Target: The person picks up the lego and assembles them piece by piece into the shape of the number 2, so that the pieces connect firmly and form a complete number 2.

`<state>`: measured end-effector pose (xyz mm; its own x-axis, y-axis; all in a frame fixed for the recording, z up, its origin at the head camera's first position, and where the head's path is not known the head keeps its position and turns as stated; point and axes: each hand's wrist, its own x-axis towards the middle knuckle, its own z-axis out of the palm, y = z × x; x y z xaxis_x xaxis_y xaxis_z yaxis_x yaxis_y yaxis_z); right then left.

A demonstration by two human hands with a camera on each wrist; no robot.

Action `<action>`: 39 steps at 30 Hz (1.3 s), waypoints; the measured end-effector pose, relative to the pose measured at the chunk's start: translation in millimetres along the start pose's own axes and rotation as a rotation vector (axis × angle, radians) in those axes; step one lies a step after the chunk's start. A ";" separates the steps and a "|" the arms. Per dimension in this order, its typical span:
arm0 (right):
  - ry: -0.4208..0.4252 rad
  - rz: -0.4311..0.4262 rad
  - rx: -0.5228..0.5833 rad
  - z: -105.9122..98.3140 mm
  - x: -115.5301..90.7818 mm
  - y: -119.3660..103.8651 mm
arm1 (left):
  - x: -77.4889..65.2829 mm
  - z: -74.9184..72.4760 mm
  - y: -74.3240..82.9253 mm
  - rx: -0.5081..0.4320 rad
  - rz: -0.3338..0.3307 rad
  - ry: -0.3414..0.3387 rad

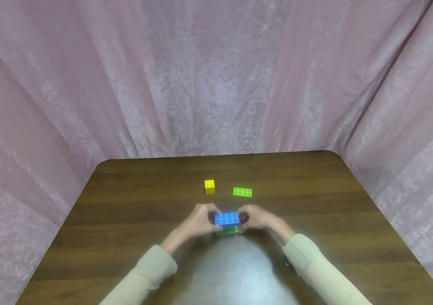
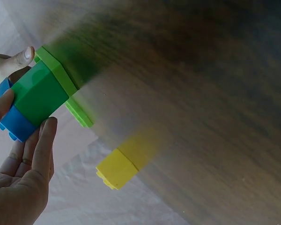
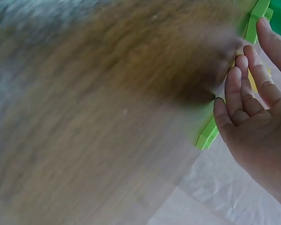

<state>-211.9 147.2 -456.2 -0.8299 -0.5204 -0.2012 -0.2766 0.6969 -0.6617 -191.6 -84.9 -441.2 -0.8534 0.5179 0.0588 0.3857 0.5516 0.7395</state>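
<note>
A stack of toy building bricks stands on the table in front of the person. At its top is a blue brick [image 1: 226, 219], under it a dark green brick [image 2: 41, 91], and at the bottom a light green flat brick [image 2: 57, 73]. The left hand [image 1: 200, 220] pinches the blue brick at its left end, thumb on the near side, fingers on the far side. Around the stack's right end curve the thumb and fingers of the right hand [image 1: 254, 217]. Its thumb tip lies at the light green brick's corner, while the far fingers [image 3: 233, 89] are loosely bent.
Farther back on the brown wooden table [image 1: 132, 186] stand a yellow brick [image 1: 209, 187] and, to its right, another light green flat brick [image 1: 242, 192]. Pink curtains [image 1: 216, 76] hang behind the table and along both sides.
</note>
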 end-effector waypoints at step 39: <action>0.297 -0.033 0.193 -20.6 39.8 -10.4 | -2.6 1.0 -8.0 -0.034 -0.013 -0.015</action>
<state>-252.1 129.5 -442.5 -0.9346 -0.3550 0.0229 -0.2325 0.5609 -0.7945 -192.1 -89.9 -448.0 -0.8527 0.5210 0.0388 0.3621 0.5358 0.7628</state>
